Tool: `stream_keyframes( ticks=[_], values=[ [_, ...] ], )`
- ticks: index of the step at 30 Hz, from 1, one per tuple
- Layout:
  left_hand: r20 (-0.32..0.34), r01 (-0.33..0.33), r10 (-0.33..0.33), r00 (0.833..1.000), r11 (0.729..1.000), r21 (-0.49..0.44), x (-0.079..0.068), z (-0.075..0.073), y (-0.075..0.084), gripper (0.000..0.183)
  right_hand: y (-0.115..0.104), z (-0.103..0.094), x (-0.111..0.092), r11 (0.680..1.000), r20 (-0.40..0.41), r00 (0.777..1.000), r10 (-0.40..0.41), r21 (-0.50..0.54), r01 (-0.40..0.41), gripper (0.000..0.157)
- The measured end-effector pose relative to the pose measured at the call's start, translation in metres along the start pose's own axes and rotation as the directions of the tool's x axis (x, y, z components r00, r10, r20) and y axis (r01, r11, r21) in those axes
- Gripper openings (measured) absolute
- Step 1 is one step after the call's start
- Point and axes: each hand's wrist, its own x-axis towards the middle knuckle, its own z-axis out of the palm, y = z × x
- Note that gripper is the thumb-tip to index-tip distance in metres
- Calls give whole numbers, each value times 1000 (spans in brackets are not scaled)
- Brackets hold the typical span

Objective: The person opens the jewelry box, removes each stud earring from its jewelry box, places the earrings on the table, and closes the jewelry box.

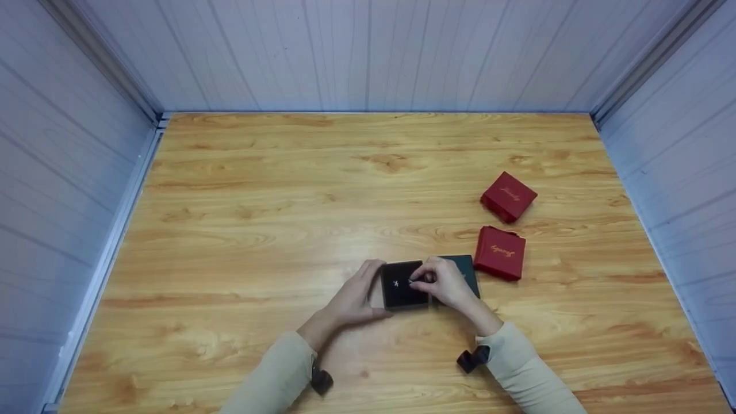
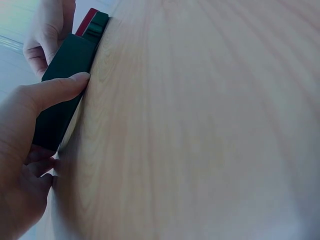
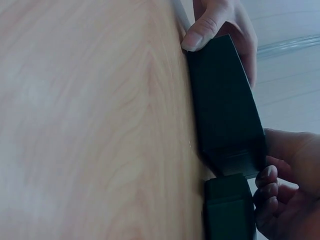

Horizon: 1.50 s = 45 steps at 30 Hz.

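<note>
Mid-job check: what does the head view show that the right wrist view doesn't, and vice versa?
Only the head view: the far red box, the near red box, and a small shiny piece in the open box.

Only the right wrist view: the curled lower fingers of the right hand, seen from beneath.

Both: both hands, the left hand at the open box, and the wooden table.

Open dark-green box [image 3: 222, 95], flat on tabletop [image 1: 259, 218], black insert [image 1: 404, 297] up.
Bears tiny bright ornament [image 1: 396, 283] and, near right edge, pinched bright bit [image 1: 411, 282]; sits just beside lower, partly hidden dark-green piece [image 1: 467, 272].
</note>
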Motion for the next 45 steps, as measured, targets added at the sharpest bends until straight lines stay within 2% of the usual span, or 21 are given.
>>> stream_keyframes(
  ticks=[11,17,31,45],
  values=[
    [1,4,-4,1000,1000,0,0,0,1,92,0,4,-3,1000,-52,998,-24,6,25,8],
    [4,9,-9,1000,1000,-1,0,0,2,90,-2,4,-2,999,-56,998,-42,-11,41,7],
    [1,13,-13,1000,1000,0,0,0,2,92,-1,5,-3,1000,-69,997,-28,-2,28,7],
    [-15,-17,17,1000,1000,-10,0,0,1,89,-1,1,-2,999,-70,997,19,32,-16,6]
  ],
)
